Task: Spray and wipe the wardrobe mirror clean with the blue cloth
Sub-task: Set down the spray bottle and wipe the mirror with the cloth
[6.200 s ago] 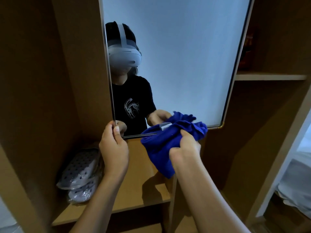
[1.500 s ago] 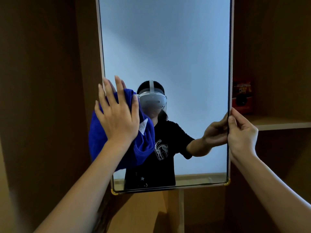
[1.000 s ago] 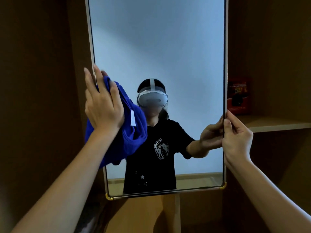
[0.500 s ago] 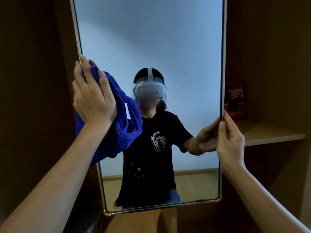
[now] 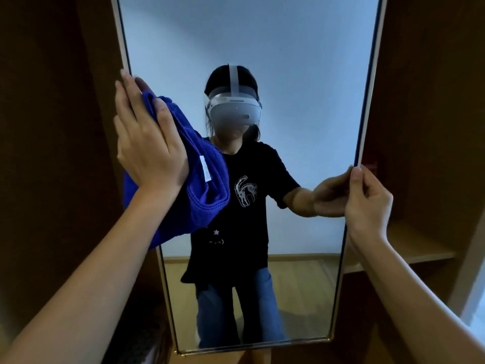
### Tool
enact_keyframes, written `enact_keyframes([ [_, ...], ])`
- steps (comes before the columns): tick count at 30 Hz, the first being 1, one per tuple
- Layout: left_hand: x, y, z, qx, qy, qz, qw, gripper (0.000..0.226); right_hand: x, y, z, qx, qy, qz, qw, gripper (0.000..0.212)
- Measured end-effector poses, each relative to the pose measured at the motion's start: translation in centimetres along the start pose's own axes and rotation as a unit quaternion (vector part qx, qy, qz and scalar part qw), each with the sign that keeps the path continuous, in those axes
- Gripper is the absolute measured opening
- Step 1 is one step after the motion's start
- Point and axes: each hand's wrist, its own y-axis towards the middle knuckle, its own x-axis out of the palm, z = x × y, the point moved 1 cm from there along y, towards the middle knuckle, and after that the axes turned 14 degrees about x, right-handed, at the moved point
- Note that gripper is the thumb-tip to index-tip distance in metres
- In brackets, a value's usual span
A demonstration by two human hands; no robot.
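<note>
There is one view, from a wide-angle camera worn on the person's head. It faces straight ahead at the mirror (image 5: 275, 61), close enough that the glass fills the middle of the frame and runs off the top. Both forearms reach in from the near bottom corners. Wardrobe panels (image 5: 52, 127) close in at left and right. The mirror reflects the camera's wearer.
</note>
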Motion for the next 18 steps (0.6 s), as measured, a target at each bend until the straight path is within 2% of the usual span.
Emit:
enact_keyframes([
  [4,0.7,4.7,0.3,-0.024,-0.015,-0.003,1.0,0.056,0.1,0.6,-2.3,0.017,0.006,-0.042,0.999,0.024],
  [8,0.9,6.8,0.5,-0.037,-0.033,-0.028,0.998,0.054,1.0,3.1,-7.2,-0.001,0.009,-0.037,0.999,0.036],
  [11,0.8,6.7,0.7,-0.047,-0.039,-0.061,0.996,0.055,2.0,4.4,-10.4,-0.011,-0.008,-0.036,0.999,0.033],
  [18,0.1,7.3,1.8,-0.12,-0.03,-0.119,0.985,0.05,2.0,4.4,-12.8,0.09,-0.005,-0.04,0.995,0.03],
])
